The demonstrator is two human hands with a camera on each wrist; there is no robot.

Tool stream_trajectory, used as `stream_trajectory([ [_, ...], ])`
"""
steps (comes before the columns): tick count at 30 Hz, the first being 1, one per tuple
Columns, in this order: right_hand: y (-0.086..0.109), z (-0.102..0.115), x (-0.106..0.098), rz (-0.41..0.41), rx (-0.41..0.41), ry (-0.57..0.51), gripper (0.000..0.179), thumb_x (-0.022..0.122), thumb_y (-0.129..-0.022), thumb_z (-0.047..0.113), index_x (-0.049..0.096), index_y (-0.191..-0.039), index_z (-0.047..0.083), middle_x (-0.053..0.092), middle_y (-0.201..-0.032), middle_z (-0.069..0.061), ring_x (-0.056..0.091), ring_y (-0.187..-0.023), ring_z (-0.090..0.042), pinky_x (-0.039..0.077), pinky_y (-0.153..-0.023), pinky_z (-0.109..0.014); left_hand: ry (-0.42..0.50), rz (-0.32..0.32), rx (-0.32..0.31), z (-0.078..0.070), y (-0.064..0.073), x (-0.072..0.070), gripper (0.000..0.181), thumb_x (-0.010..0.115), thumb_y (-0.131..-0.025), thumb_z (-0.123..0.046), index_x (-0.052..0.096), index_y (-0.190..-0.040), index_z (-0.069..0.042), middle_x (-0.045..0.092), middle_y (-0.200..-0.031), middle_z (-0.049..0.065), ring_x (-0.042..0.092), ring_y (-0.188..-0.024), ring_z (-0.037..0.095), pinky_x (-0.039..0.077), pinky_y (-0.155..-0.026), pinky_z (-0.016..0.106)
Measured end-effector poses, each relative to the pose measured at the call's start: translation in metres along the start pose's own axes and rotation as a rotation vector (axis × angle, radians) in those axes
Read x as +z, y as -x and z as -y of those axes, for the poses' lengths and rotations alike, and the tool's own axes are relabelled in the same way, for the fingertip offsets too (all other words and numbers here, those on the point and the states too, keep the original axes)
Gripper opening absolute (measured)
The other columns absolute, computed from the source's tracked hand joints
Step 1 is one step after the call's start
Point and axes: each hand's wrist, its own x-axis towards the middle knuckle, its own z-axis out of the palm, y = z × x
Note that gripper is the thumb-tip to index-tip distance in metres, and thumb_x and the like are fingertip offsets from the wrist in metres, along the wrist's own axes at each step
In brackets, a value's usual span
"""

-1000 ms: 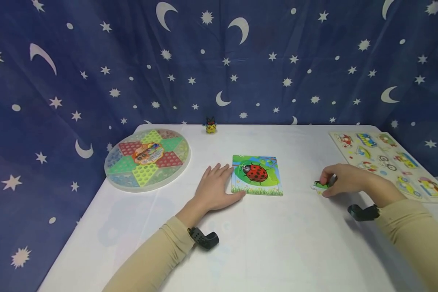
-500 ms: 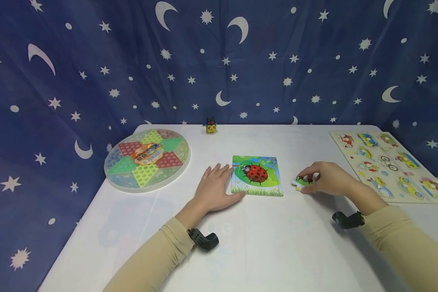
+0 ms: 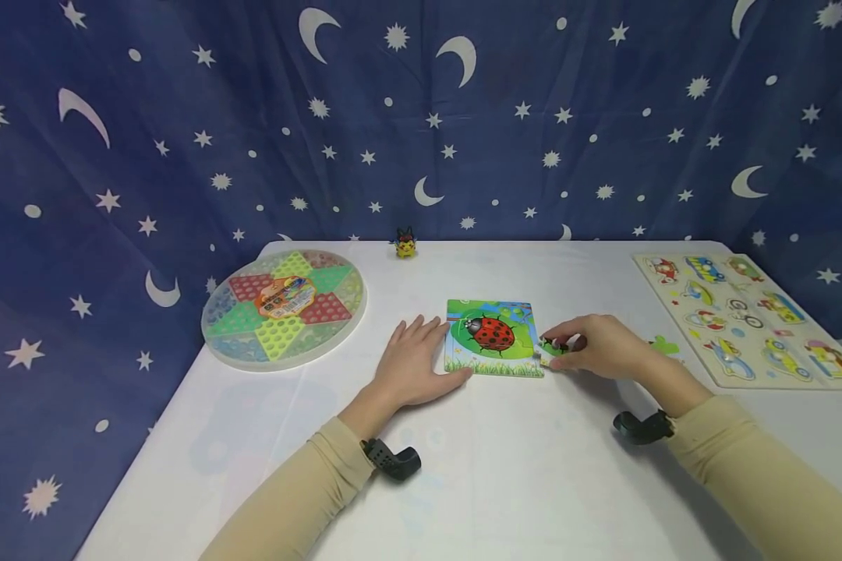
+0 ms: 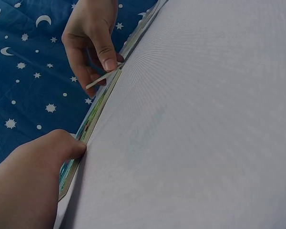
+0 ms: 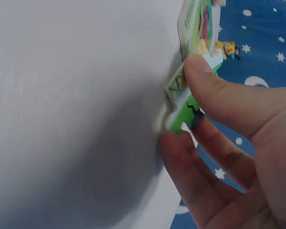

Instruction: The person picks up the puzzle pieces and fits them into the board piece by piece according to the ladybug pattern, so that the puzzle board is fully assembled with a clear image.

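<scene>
My left hand (image 3: 414, 362) lies on the white table, fingers spread, its fingertips and thumb against the left side of a square ladybug jigsaw puzzle (image 3: 494, 339). In the left wrist view the left thumb (image 4: 75, 148) touches the puzzle's near edge. My right hand (image 3: 603, 347) pinches a green and white puzzle piece (image 3: 551, 351) between thumb and fingers, just at the puzzle's right edge. The right wrist view shows this puzzle piece (image 5: 186, 112) tilted, its edge close to the puzzle (image 5: 191, 24); contact cannot be told.
A green loose piece (image 3: 664, 344) lies beyond the right hand, partly hidden. At the right is a wooden vehicle puzzle board (image 3: 744, 319). A round Chinese checkers set (image 3: 284, 308) stands at the left, a small yellow toy figure (image 3: 405, 241) at the back edge before the starry cloth (image 3: 365, 117).
The right hand has carried the puzzle piece leftward to the puzzle's right edge, uncovering a loose green piece behind it. The left hand stays in place.
</scene>
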Motion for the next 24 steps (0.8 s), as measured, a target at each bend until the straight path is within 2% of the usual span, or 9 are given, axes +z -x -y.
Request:
stream_trajectory([
  [5,-0.005,0.009,0.006,-0.01,-0.019,0.028,0.047,0.087,-0.084,0.022,0.074,-0.128,0.013,0.061,-0.087,0.001,0.049,-0.072,-0.017,0.04,-0.059,-0.031,0.001,-0.006,0.008,0.0,0.0,-0.001,0.093,0.052,-0.089,-0.074,0.04,-0.159,-0.014,0.039,-0.162,0.008,0.025,-0.153,0.031,0.011,-0.125,0.05],
  [7,-0.006,0.013,0.008,-0.012,-0.026,0.035,0.046,0.086,-0.085,0.02,0.074,-0.129,0.012,0.06,-0.089,0.0,0.048,-0.072,-0.016,0.039,-0.059,-0.031,0.006,-0.007,0.009,-0.001,0.0,-0.002,0.093,0.053,-0.089,-0.073,0.04,-0.159,-0.014,0.039,-0.162,0.008,0.025,-0.153,0.031,0.011,-0.125,0.05],
  [11,-0.009,0.019,0.013,-0.022,-0.042,0.042,0.043,0.085,-0.086,0.017,0.075,-0.127,0.013,0.062,-0.092,-0.001,0.048,-0.07,-0.016,0.039,-0.058,-0.031,0.011,-0.014,0.006,-0.001,0.002,-0.001,0.092,0.054,-0.089,-0.072,0.041,-0.158,-0.013,0.04,-0.161,0.008,0.026,-0.152,0.031,0.012,-0.125,0.051],
  [18,-0.015,0.029,0.025,-0.038,-0.074,0.014,0.036,0.087,-0.083,0.015,0.078,-0.118,0.009,0.06,-0.079,0.004,0.049,-0.067,-0.014,0.041,-0.059,-0.031,0.008,0.012,0.002,-0.001,0.004,0.002,0.093,0.052,-0.089,-0.074,0.04,-0.159,-0.014,0.038,-0.162,0.007,0.024,-0.153,0.031,0.01,-0.125,0.05],
  [24,-0.021,0.038,0.027,-0.08,-0.065,0.007,0.033,0.089,-0.08,0.013,0.08,-0.111,0.009,0.067,-0.087,0.003,0.053,-0.069,-0.015,0.045,-0.062,-0.032,-0.003,0.002,0.001,0.0,0.001,-0.001,0.093,0.052,-0.089,-0.074,0.039,-0.159,-0.015,0.038,-0.162,0.007,0.024,-0.153,0.03,0.01,-0.125,0.049],
])
